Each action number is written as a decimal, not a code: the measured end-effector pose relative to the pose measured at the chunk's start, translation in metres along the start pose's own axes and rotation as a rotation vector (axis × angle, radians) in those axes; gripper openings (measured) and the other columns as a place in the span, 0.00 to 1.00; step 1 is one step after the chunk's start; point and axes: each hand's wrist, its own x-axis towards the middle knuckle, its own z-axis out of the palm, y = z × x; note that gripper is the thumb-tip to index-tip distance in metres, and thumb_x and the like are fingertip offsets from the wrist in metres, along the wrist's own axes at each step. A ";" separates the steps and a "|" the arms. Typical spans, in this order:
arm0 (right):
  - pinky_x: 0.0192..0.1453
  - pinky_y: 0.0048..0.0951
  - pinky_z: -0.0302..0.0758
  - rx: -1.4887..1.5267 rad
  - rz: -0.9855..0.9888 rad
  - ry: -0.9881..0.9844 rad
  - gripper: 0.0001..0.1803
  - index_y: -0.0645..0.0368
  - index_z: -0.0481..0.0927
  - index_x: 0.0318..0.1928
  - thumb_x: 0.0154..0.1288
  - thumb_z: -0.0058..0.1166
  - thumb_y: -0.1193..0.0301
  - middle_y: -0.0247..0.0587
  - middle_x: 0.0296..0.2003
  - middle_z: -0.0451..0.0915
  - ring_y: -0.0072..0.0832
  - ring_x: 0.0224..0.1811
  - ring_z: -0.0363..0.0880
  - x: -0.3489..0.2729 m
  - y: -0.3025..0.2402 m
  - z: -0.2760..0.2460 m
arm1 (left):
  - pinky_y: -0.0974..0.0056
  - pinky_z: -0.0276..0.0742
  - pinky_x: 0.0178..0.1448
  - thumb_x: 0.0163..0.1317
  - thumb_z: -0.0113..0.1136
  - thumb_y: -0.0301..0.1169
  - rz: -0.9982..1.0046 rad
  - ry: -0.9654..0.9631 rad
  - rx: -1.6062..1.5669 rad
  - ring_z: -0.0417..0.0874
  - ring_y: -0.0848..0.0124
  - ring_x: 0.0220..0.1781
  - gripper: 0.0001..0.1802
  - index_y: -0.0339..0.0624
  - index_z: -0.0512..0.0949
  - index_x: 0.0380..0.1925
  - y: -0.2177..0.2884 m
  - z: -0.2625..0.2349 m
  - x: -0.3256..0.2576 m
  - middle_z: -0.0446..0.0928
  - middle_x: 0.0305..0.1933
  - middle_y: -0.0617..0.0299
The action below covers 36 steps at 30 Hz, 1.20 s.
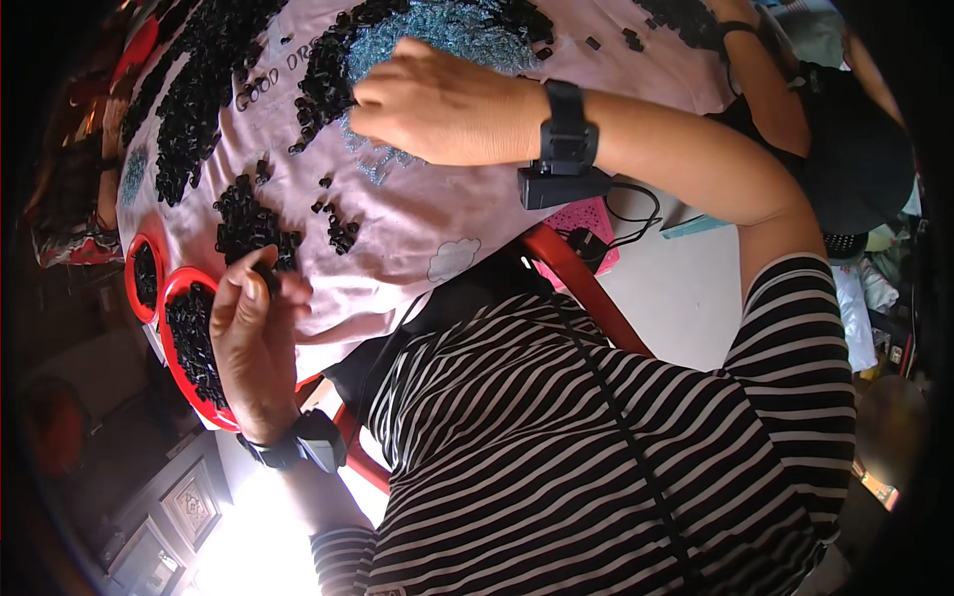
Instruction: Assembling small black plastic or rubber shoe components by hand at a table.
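My left hand is raised beside a red bowl of black pieces, palm turned up. Its thumb and forefinger are pinched on a small black plastic piece, partly hidden by the fingertips. Just beyond lies a small heap of black plastic pieces. My right hand is over the near side of a pile of tiny shiny blue-silver pieces, too small to name surely. Its fingers are curled together, and what they hold, if anything, is hidden.
Larger heaps of black pieces cover the pink cloth. Two red bowls of black pieces stand at the left edge. Another person's arm reaches in at the upper right. A cable hangs from my right wrist's device.
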 end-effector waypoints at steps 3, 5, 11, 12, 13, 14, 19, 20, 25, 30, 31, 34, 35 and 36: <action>0.54 0.33 0.68 -0.062 -0.087 0.035 0.04 0.55 0.78 0.35 0.63 0.58 0.69 0.30 0.32 0.72 0.25 0.40 0.75 -0.027 -0.001 0.034 | 0.68 0.85 0.38 0.74 0.64 0.38 -0.132 -0.025 -0.060 0.87 0.70 0.37 0.24 0.31 0.76 0.61 -0.015 -0.013 -0.012 0.85 0.36 0.59; 0.54 0.33 0.68 -0.052 -0.084 0.043 0.04 0.55 0.77 0.34 0.61 0.58 0.70 0.30 0.33 0.72 0.26 0.41 0.75 -0.038 -0.003 0.050 | 0.65 0.89 0.38 0.75 0.59 0.34 -0.247 -0.047 -0.176 0.88 0.66 0.40 0.19 0.31 0.76 0.58 -0.025 -0.012 -0.021 0.84 0.39 0.56; 0.53 0.32 0.68 0.007 0.009 0.055 0.03 0.53 0.75 0.33 0.61 0.55 0.71 0.31 0.33 0.70 0.26 0.43 0.74 -0.047 0.004 0.057 | 0.61 0.91 0.39 0.71 0.56 0.30 -0.466 -0.098 -0.392 0.85 0.63 0.43 0.12 0.32 0.76 0.48 -0.051 0.023 -0.025 0.79 0.42 0.54; 0.52 0.31 0.69 0.000 0.034 0.076 0.03 0.53 0.75 0.33 0.61 0.55 0.71 0.31 0.33 0.71 0.27 0.43 0.74 -0.048 0.006 0.056 | 0.61 0.91 0.39 0.71 0.56 0.30 -0.469 -0.102 -0.390 0.85 0.63 0.43 0.12 0.32 0.76 0.48 -0.054 0.027 -0.024 0.79 0.42 0.54; 0.52 0.31 0.69 -0.004 0.039 0.076 0.03 0.53 0.75 0.33 0.61 0.55 0.71 0.31 0.33 0.71 0.27 0.43 0.74 -0.050 0.008 0.056 | 0.65 0.85 0.35 0.71 0.57 0.31 -0.463 -0.089 -0.356 0.83 0.67 0.38 0.11 0.33 0.76 0.46 -0.057 0.029 -0.023 0.78 0.37 0.57; 0.52 0.31 0.69 -0.024 0.027 0.068 0.03 0.53 0.75 0.33 0.61 0.55 0.71 0.31 0.33 0.71 0.27 0.43 0.74 -0.050 0.008 0.057 | 0.70 0.80 0.30 0.72 0.57 0.32 -0.456 -0.072 -0.322 0.80 0.71 0.32 0.11 0.34 0.77 0.44 -0.059 0.030 -0.023 0.76 0.33 0.61; 0.52 0.32 0.69 0.002 -0.028 0.029 0.03 0.55 0.77 0.36 0.62 0.56 0.72 0.31 0.34 0.72 0.28 0.43 0.75 -0.049 0.007 0.058 | 0.76 0.62 0.25 0.73 0.58 0.33 -0.499 -0.013 -0.099 0.65 0.80 0.21 0.09 0.37 0.77 0.41 -0.053 0.037 -0.030 0.69 0.25 0.69; 0.52 0.34 0.70 0.077 0.031 0.044 0.05 0.56 0.79 0.39 0.62 0.57 0.73 0.31 0.35 0.75 0.29 0.44 0.76 -0.049 0.006 0.059 | 0.76 0.60 0.25 0.73 0.58 0.32 -0.506 0.007 -0.056 0.65 0.80 0.22 0.08 0.37 0.77 0.41 -0.054 0.038 -0.033 0.70 0.25 0.69; 0.49 0.40 0.78 0.328 0.337 0.291 0.11 0.58 0.84 0.50 0.69 0.63 0.74 0.43 0.39 0.86 0.42 0.41 0.83 -0.058 0.012 0.033 | 0.77 0.59 0.25 0.74 0.60 0.32 -0.604 -0.007 0.039 0.68 0.83 0.24 0.07 0.41 0.82 0.41 -0.052 0.045 -0.036 0.75 0.27 0.71; 0.40 0.36 0.77 0.588 0.545 0.244 0.11 0.63 0.82 0.48 0.66 0.65 0.77 0.42 0.35 0.84 0.39 0.34 0.82 -0.061 0.001 0.030 | 0.79 0.65 0.30 0.75 0.61 0.36 -0.607 -0.175 0.029 0.74 0.85 0.31 0.10 0.42 0.83 0.46 -0.064 0.041 -0.049 0.79 0.34 0.71; 0.41 0.36 0.77 0.604 0.499 0.201 0.11 0.62 0.82 0.47 0.65 0.66 0.77 0.41 0.35 0.84 0.38 0.34 0.82 -0.059 -0.006 0.031 | 0.79 0.65 0.31 0.75 0.62 0.36 -0.615 -0.198 0.055 0.74 0.85 0.32 0.10 0.42 0.83 0.46 -0.065 0.040 -0.051 0.79 0.35 0.71; 0.47 0.38 0.75 0.497 0.282 0.114 0.10 0.59 0.82 0.44 0.63 0.65 0.78 0.39 0.36 0.82 0.40 0.40 0.81 -0.050 -0.024 0.036 | 0.79 0.66 0.33 0.75 0.62 0.35 -0.543 -0.192 0.111 0.73 0.87 0.32 0.11 0.40 0.83 0.47 -0.070 0.035 -0.051 0.80 0.36 0.71; 0.47 0.37 0.76 0.511 0.263 0.069 0.09 0.60 0.82 0.44 0.64 0.65 0.79 0.39 0.38 0.82 0.40 0.41 0.81 -0.047 -0.029 0.039 | 0.79 0.66 0.33 0.75 0.62 0.35 -0.537 -0.176 0.105 0.73 0.87 0.32 0.11 0.40 0.83 0.47 -0.073 0.033 -0.050 0.80 0.36 0.71; 0.47 0.37 0.76 0.518 0.246 0.067 0.09 0.60 0.82 0.44 0.64 0.65 0.79 0.39 0.38 0.82 0.40 0.41 0.81 -0.043 -0.034 0.041 | 0.75 0.70 0.37 0.74 0.62 0.36 -0.444 -0.130 0.193 0.75 0.84 0.34 0.12 0.38 0.83 0.46 -0.076 0.030 -0.049 0.80 0.36 0.70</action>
